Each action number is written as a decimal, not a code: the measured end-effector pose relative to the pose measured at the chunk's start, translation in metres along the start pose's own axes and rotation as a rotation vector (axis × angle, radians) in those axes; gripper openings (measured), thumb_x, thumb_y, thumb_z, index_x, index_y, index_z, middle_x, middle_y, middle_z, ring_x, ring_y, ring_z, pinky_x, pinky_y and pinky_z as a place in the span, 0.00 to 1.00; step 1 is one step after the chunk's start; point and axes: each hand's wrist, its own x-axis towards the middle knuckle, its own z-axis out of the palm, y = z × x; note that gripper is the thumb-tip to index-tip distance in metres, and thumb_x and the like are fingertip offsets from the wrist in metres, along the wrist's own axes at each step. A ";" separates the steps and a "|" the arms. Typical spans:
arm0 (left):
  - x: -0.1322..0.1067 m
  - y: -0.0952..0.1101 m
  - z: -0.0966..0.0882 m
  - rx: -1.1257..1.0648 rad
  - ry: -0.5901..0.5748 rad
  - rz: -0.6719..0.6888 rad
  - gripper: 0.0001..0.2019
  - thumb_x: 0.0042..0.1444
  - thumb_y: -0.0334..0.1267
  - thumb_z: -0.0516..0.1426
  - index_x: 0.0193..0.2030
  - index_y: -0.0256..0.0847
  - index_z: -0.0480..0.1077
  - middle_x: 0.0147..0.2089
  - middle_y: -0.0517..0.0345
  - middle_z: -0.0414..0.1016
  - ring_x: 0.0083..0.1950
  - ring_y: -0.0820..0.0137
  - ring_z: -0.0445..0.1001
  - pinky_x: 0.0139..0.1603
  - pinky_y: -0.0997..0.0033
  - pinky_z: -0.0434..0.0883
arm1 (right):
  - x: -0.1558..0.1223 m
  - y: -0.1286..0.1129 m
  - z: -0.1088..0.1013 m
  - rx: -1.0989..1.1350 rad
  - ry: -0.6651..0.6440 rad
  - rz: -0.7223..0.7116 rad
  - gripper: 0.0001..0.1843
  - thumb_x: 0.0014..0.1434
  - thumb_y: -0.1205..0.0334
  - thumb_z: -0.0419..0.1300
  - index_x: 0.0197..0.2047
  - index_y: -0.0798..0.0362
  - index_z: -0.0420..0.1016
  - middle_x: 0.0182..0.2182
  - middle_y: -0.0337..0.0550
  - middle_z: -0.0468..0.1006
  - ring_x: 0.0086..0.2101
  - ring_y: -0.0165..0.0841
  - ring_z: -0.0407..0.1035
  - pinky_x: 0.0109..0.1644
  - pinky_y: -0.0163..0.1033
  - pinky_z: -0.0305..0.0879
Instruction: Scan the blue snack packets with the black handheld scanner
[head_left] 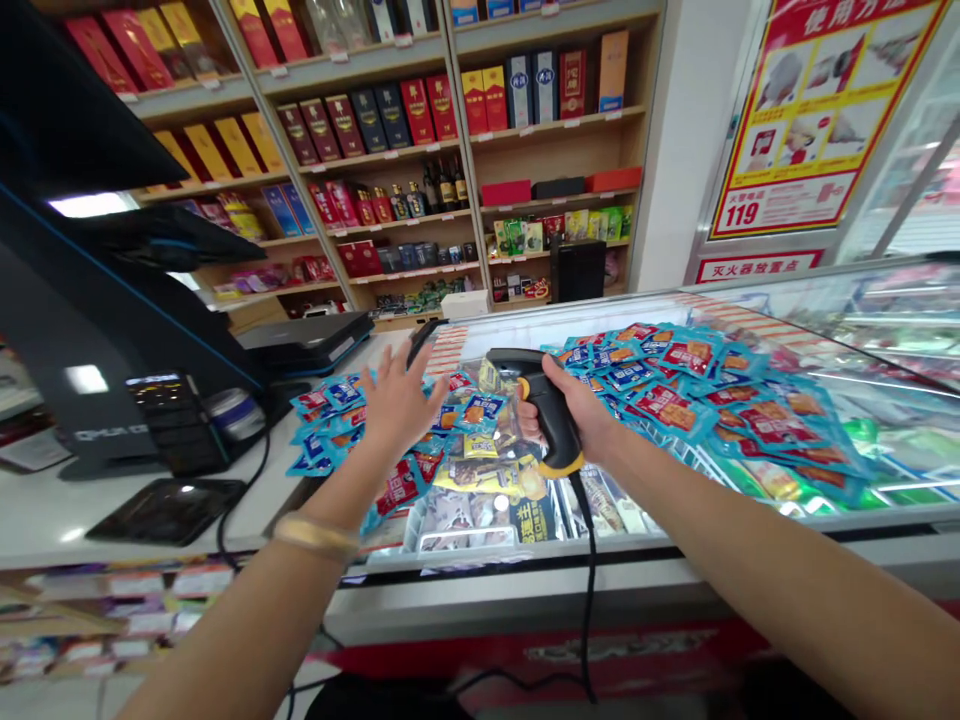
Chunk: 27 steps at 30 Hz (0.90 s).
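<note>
Barcode scanner [553, 415], black and yellow, gripped in right hand [585, 410]; left hand [397, 408] spread open, seemingly touching blue packets [324, 425].

The chest freezer [517, 590] is holding a heaped layer of blue snack packets [679, 390] across its top, while the white counter [52, 520] is running along its left side, carrying a flat black pad [165, 510] just beside it.
</note>
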 end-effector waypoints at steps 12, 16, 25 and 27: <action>-0.028 0.155 0.038 -0.318 -0.323 0.301 0.35 0.55 0.53 0.57 0.66 0.39 0.57 0.65 0.39 0.62 0.65 0.48 0.62 0.63 0.47 0.60 | -0.088 -0.064 -0.076 -0.036 0.200 -0.167 0.25 0.64 0.41 0.47 0.34 0.55 0.69 0.19 0.41 0.65 0.20 0.30 0.60 0.21 0.33 0.59; -0.033 0.152 0.054 -0.321 -0.352 0.313 0.30 0.57 0.48 0.56 0.64 0.39 0.61 0.59 0.40 0.69 0.59 0.49 0.68 0.59 0.47 0.63 | -0.089 -0.056 -0.078 -0.019 0.211 -0.147 0.25 0.65 0.41 0.45 0.33 0.54 0.68 0.19 0.41 0.64 0.20 0.30 0.59 0.22 0.32 0.59; -0.028 0.140 0.056 -1.006 -0.235 -0.030 0.24 0.46 0.44 0.65 0.51 0.42 0.72 0.48 0.47 0.76 0.51 0.57 0.74 0.57 0.53 0.68 | -0.088 -0.053 -0.076 -0.086 0.159 -0.157 0.24 0.61 0.39 0.52 0.32 0.55 0.68 0.20 0.40 0.65 0.21 0.29 0.59 0.24 0.33 0.57; -0.026 0.140 0.055 -1.404 -0.293 -0.263 0.21 0.50 0.47 0.63 0.49 0.42 0.73 0.47 0.49 0.76 0.48 0.61 0.76 0.54 0.54 0.71 | -0.089 -0.052 -0.075 -0.097 0.156 -0.154 0.24 0.59 0.39 0.54 0.32 0.55 0.67 0.20 0.40 0.65 0.21 0.29 0.58 0.24 0.33 0.57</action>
